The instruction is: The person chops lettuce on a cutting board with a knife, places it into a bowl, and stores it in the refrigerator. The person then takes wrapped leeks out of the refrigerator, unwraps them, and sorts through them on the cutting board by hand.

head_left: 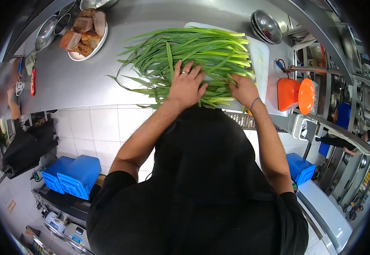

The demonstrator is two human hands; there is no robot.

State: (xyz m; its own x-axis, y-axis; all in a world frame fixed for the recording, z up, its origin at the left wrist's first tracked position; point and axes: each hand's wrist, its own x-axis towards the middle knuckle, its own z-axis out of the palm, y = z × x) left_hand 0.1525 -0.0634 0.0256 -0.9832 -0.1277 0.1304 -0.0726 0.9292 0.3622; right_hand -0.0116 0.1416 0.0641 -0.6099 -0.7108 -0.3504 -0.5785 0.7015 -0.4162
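Note:
A large pile of long green leafy stalks (210, 46) lies across a white cutting board (259, 63) on the steel counter, pale ends to the right and leaf tips to the left. My left hand (187, 85) rests on the leaves near the front of the pile, fingers spread, a ring on one finger. At the pile's right front, my right hand (243, 90) has its fingers closed round some stalk ends, with a dark band on the wrist. The undersides of both hands are hidden.
A white dish of meat chunks (85, 34) stands at the back left beside metal bowls (46, 34). Stacked metal bowls (266, 27) are at the back right. An orange container (288, 94) and orange lid (306, 96) sit right. People are at both far sides.

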